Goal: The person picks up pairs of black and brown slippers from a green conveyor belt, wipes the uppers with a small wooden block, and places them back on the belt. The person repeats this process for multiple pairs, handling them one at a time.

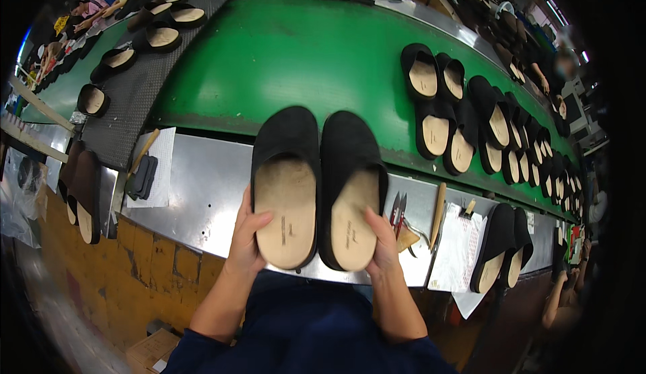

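Side by side in front of me I hold a pair of black closed-toe clogs with tan footbeds, toes pointing away. My left hand [250, 234] grips the left clog [286, 131] at its heel end, thumb on the footbed and fingers underneath. In the same way my right hand [383, 241] is closed on the right clog [350, 142], thumb pressed on the footbed. Both clogs are above the metal bench edge [202, 192]. Close to my right hand lie red-handled snips [398, 211] and a wooden-handled tool [439, 214].
Beyond the bench runs a green conveyor belt [289, 51], with rows of black clogs [461, 142] on its right. Papers [457, 246] and another pair of clogs [494, 253] rest at the bench's right. A dark rack [145, 84] with clogs stands left. Several people work farther off.
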### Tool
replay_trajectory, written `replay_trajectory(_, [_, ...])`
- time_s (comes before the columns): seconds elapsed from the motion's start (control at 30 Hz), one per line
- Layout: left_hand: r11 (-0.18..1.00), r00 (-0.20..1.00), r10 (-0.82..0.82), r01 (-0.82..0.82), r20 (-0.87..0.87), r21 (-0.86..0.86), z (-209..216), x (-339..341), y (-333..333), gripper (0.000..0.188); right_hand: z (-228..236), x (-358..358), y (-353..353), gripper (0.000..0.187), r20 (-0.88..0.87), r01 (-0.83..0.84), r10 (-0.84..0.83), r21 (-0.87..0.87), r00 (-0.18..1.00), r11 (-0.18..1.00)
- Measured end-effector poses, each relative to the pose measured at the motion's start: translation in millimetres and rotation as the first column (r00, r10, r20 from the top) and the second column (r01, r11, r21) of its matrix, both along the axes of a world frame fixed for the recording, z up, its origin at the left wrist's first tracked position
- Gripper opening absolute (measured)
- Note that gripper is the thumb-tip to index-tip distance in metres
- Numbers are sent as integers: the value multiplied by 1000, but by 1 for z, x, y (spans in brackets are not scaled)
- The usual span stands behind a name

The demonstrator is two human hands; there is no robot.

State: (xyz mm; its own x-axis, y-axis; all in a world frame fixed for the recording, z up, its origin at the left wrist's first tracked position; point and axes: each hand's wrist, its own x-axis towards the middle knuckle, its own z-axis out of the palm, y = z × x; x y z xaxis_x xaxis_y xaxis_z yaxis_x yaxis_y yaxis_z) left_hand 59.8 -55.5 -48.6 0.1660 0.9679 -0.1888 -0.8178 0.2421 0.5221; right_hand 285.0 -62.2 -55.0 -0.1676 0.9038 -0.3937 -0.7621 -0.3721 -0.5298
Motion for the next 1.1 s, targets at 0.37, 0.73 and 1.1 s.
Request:
replay_trajectory(0.37, [904, 706, -384, 418, 595, 88, -39, 12, -21, 56, -11, -22, -1, 68, -715, -432, 489, 284, 500, 856])
replay_trajectory(0.73, [836, 265, -470, 440, 842, 328, -72, 26, -26, 65, -19, -32, -2, 47, -696, -412, 560, 395, 449, 821])
replay_trajectory(1.1, [965, 793, 155, 8, -590, 264, -103, -54, -10, 39, -63, 10, -3, 38, 888, -646, -427, 429, 172, 632])
